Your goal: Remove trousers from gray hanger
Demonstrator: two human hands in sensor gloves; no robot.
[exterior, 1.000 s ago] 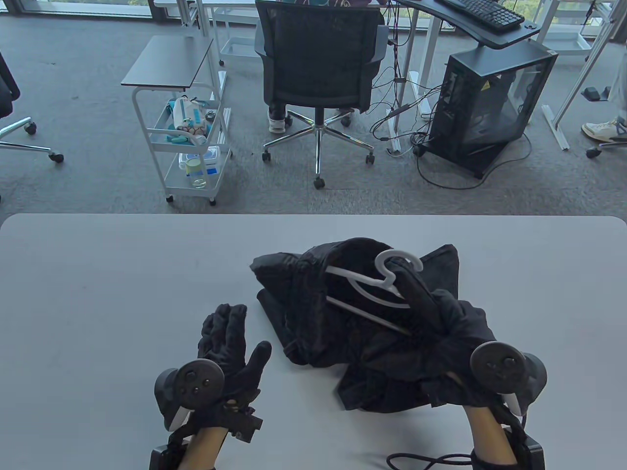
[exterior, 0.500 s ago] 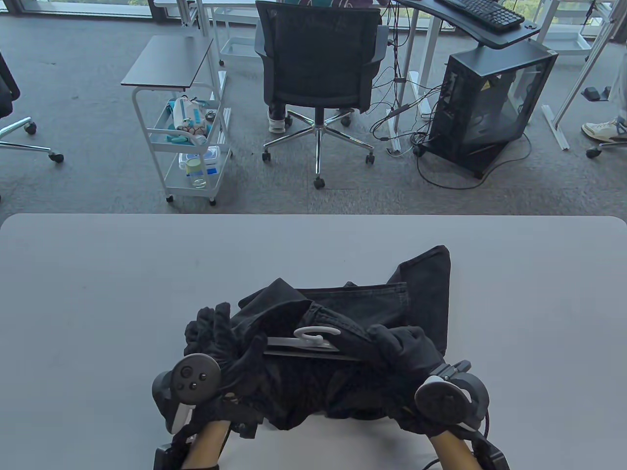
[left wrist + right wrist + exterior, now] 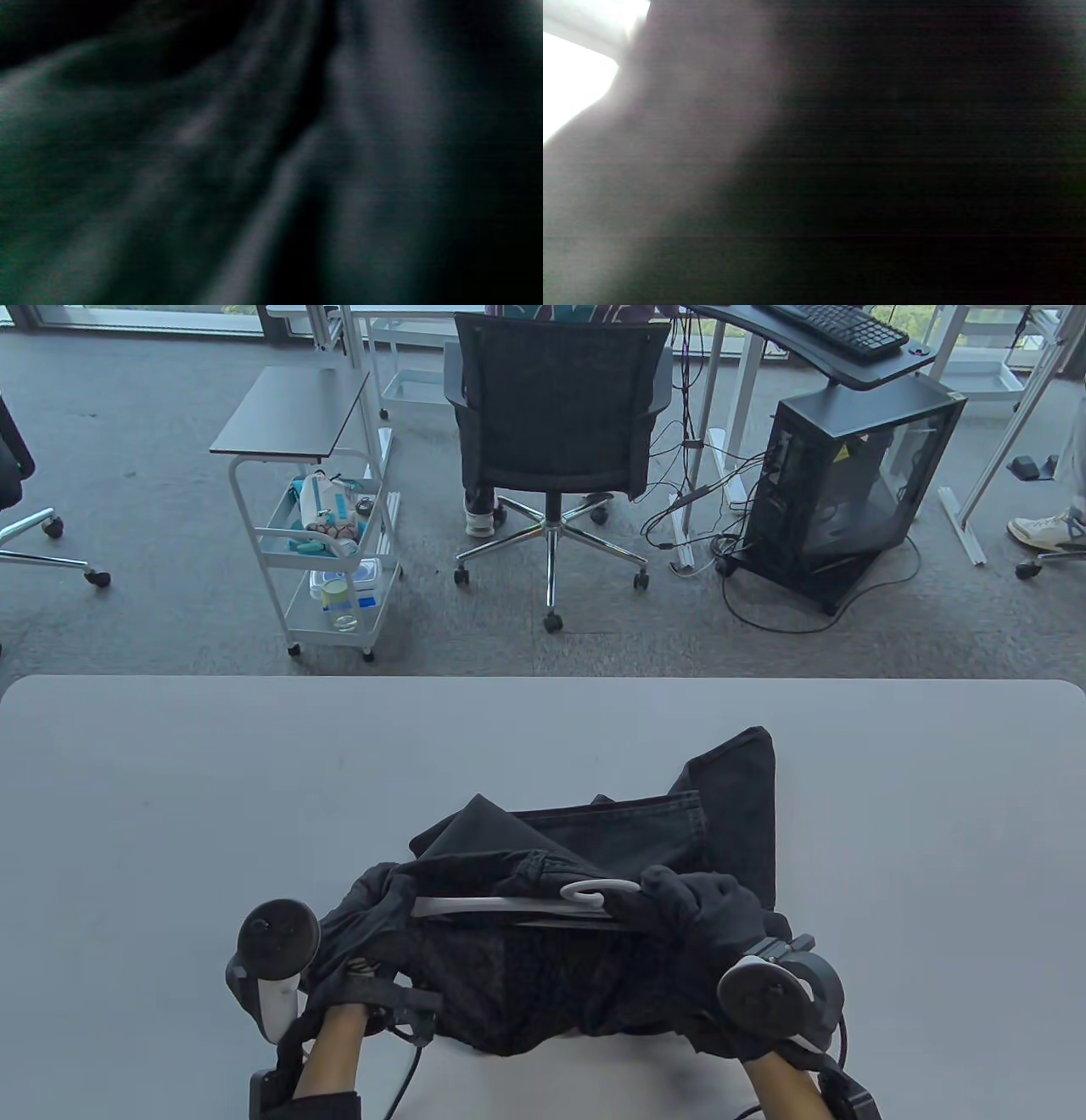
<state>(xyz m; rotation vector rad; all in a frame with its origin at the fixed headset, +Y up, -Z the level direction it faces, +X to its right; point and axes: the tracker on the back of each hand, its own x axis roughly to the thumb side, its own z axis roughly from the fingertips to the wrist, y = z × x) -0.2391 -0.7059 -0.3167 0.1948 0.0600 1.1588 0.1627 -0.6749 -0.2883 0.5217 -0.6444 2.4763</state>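
Note:
The black trousers lie in a heap at the table's near middle, one leg reaching back right. The light gray hanger lies flat across the heap, its hook by my right hand. My right hand grips the hanger's right end together with cloth. My left hand is buried in the trousers at the heap's left edge and holds the cloth; its fingers are hidden. The left wrist view shows only blurred dark cloth. The right wrist view is almost all dark.
The gray table stretches to the left, right and behind the heap. A cable trails from my left wrist at the near edge. Beyond the table stand an office chair, a white cart and a computer case.
A second ago my right hand held the hanger up and my left hand lay open on the table. Both have since come onto the heap. My left hand has drawn cloth leftward, baring more hanger bar.

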